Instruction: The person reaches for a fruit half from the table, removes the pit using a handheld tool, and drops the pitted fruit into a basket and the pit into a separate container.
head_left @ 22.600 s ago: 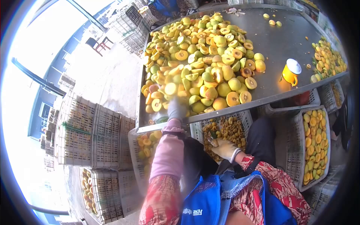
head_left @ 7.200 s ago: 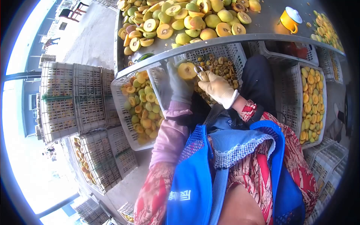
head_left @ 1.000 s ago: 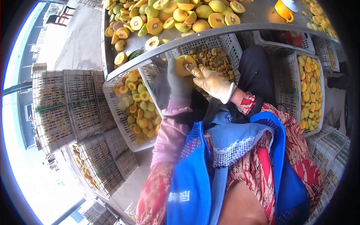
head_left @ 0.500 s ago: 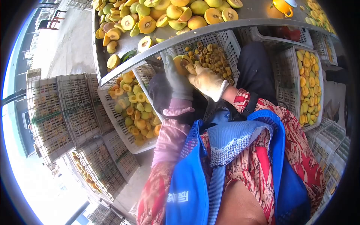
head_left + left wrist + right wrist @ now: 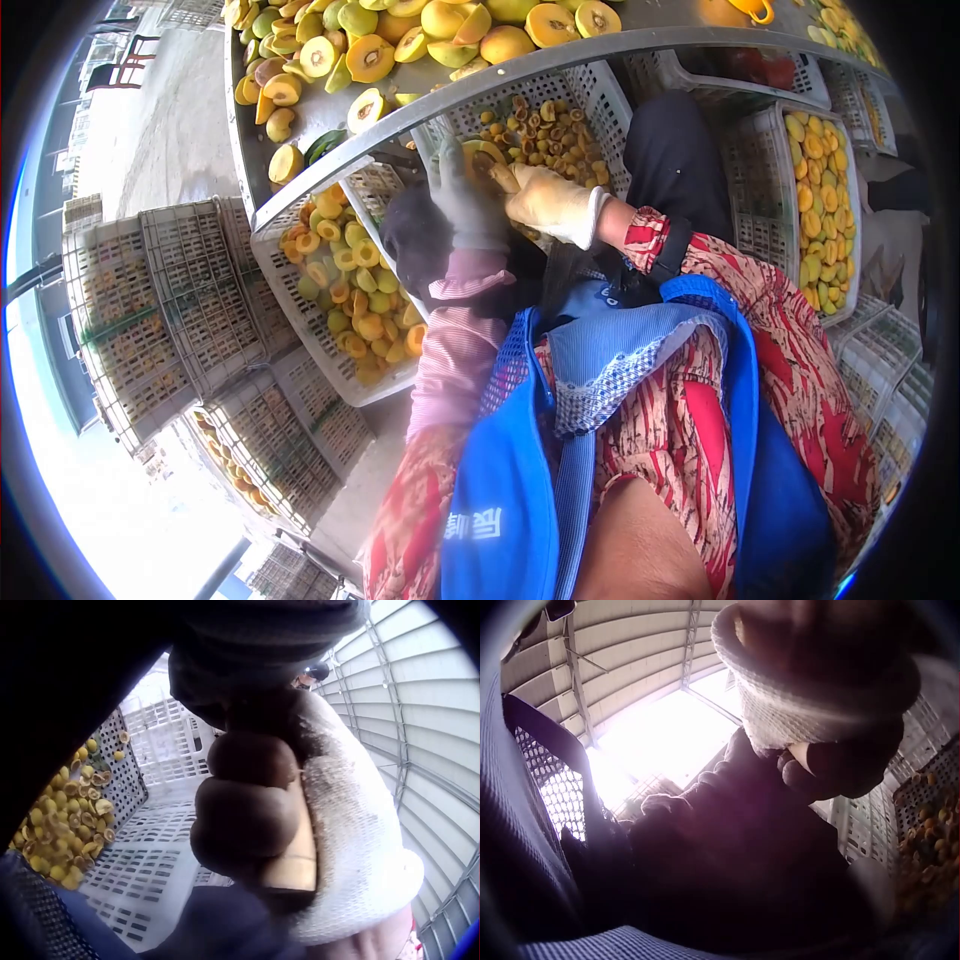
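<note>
Fruit half (image 5: 483,160) in left hand (image 5: 462,205)

text: white characters, mirrored and unreadable | on: blue apron (image 5: 500,520) | other text: none

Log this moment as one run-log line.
left hand: holds fruit half | right hand: works at it | below: pit crate

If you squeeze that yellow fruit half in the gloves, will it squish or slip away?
The yellow halved fruit probably feels firm: the cut halves on the metal table keep their shape. Its cut face looks moist, so it may be slippery, which may be why the left hand wraps round it. Set on its round side, it would likely rock.
</note>
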The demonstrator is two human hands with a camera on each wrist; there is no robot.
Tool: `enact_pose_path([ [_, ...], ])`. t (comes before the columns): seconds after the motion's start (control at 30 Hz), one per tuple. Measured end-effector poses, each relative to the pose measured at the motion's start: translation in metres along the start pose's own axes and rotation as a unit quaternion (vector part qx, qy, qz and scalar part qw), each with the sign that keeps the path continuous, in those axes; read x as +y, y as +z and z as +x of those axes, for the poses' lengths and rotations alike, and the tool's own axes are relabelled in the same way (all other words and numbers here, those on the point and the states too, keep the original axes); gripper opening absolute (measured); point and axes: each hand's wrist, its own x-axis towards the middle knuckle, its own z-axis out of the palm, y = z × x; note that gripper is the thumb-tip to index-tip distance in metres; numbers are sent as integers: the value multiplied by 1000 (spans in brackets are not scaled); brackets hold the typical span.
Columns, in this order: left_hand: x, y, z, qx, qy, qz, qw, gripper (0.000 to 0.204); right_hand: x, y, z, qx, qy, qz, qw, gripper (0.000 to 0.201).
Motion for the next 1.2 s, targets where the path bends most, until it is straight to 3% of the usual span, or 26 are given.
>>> enact_pose_path([
  [0.1, -4, 2, -2, 22, -7, 5, 1000, 21, -11, -10, -9, -9, 60, 39, 997, 43],
  [0.17, -27, -25, 20, -71, 45, 60, 995, 21, -21, -19, -11, -7, 92, 47, 995, 43],
  [0.23, -33, -33, 25, -97, 53, 73, 991, 23, -24, -18, -14, 10, 105, 41, 994, 44],
  [0.3, -37, -37, 28, -82, 57, 71, 992, 25, -31, -24, -13, -35, 155, 115, 981, 44],
  [0.37, -37, -38, 27, -92, 92, 97, 987, 29, -32, -22, -12, -34, 140, 121, 982, 45],
  [0.43, -26, -27, 19, -100, 59, 50, 992, 31, -28, -21, -19, 30, 69, 59, 995, 45],
  [0.5, -18, -20, 14, -103, 31, 23, 994, 33, -44, -23, -26, 51, 137, 51, 988, 41],
  [0.57, 2, -7, 1, -91, -46, -83, 991, 33, -34, -14, -22, 71, 104, 21, 992, 37],
  [0.63, -3, -11, 2, -85, 45, 30, 995, 37, -33, -16, -18, 70, 110, 38, 991, 36],
  [0.8, -5, -13, 5, -105, 39, -34, 993, 40, -49, -27, -18, 55, 137, 35, 988, 36],
  [0.83, -8, -14, 6, -118, 82, 16, 990, 40, -51, -29, -19, 55, 140, 33, 988, 36],
  [0.97, -15, -28, 15, -160, 194, 168, 953, 34, -46, -26, -17, 34, 146, 58, 987, 39],
  [1.0, -10, -28, 14, -172, 238, 229, 928, 28, -45, -30, -23, 21, 92, 19, 995, 42],
  [1.03, -2, -24, 11, -179, 283, 287, 898, 22, -39, -30, -23, 6, 78, 3, 997, 42],
  [1.1, 12, -13, 3, -186, 417, 456, 764, 9, -25, -28, -19, -26, 51, -31, 998, 43],
  [1.2, 6, -18, 7, -234, 324, 408, 821, 15, -26, -31, -23, -40, 30, -30, 998, 42],
])
